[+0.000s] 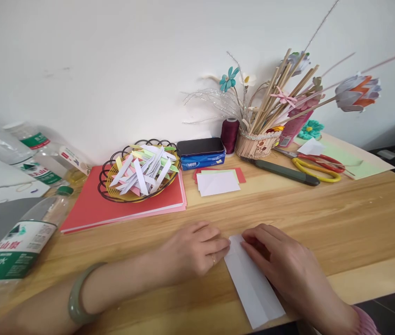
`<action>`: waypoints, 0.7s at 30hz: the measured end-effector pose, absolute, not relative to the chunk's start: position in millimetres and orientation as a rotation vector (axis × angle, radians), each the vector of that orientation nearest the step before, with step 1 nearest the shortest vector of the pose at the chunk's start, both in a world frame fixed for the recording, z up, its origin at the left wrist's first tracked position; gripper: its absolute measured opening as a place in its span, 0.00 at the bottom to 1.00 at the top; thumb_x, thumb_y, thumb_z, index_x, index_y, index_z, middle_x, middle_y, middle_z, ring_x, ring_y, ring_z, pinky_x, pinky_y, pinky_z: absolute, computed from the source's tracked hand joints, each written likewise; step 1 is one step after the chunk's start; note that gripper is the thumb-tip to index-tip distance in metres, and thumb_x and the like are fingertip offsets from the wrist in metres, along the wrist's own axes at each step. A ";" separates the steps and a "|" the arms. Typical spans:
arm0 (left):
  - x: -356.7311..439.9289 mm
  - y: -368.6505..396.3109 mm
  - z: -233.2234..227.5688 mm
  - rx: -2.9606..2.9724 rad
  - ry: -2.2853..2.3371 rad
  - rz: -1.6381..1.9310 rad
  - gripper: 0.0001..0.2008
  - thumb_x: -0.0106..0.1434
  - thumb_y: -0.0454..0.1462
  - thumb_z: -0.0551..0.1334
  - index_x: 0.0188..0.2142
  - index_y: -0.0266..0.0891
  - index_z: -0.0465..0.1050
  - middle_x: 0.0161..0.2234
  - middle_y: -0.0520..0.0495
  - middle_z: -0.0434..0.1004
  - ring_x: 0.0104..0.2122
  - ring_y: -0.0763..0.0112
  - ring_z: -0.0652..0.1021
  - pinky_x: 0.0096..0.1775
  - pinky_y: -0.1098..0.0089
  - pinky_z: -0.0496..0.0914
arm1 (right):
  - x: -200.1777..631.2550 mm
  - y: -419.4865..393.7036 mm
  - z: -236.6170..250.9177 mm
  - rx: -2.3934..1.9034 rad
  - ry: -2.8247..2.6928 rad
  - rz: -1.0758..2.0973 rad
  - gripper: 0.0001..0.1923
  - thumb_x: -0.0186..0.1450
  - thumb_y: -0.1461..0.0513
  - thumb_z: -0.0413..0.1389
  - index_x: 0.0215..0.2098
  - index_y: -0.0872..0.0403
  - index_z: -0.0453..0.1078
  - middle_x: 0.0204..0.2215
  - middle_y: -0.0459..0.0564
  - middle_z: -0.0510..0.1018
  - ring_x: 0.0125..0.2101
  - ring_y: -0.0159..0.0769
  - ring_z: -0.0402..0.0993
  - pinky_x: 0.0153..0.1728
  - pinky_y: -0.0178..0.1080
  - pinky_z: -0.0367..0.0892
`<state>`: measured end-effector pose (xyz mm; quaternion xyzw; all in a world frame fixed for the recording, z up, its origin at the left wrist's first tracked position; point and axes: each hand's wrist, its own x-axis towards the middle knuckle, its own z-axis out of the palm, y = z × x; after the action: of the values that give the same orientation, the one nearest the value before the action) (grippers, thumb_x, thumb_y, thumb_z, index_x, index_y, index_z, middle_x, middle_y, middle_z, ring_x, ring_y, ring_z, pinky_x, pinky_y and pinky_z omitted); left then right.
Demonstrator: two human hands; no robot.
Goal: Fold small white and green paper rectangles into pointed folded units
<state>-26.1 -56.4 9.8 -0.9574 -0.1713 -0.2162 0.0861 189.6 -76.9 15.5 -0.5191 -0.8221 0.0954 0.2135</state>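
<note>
A white strip of paper (253, 291) with lengthwise creases lies slantwise on the wooden table near its front edge. My left hand (197, 249) is closed, its fingertips at the strip's upper left edge; the thumb is mostly hidden. On the other side, my right hand (283, 256) pinches the upper right edge of the paper between thumb and fingers. Beyond the hands lies a small stack of white, yellow-green and red paper slips (218, 183). A yellow woven basket (104, 186) with a dark looped rim holds many folded paper pieces (145, 170).
Red sheets (85, 200) lie under the basket. A phone (200, 146) rests on a blue packet (202, 160), beside a maroon thread spool (230, 135). Scissors (318, 170), a dark green cutter (284, 172) and a stick-filled pot (256, 144) stand right; plastic bottles (19, 246) lie left.
</note>
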 end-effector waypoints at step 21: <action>-20.7 -59.4 5.7 -2.791 -0.564 -0.675 0.08 0.67 0.30 0.54 0.36 0.33 0.72 0.36 0.49 0.77 0.41 0.70 0.74 0.48 0.66 0.66 | 196.0 -89.1 18.2 -0.941 -2.527 0.072 0.16 0.70 0.65 0.38 0.41 0.58 0.68 0.31 0.54 0.72 0.31 0.39 0.67 0.29 0.41 0.67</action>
<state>-20.7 -59.4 5.7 -0.9482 -0.1917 -0.2293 0.1074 196.0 -89.1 18.2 -0.3404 -0.9138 0.0260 0.2203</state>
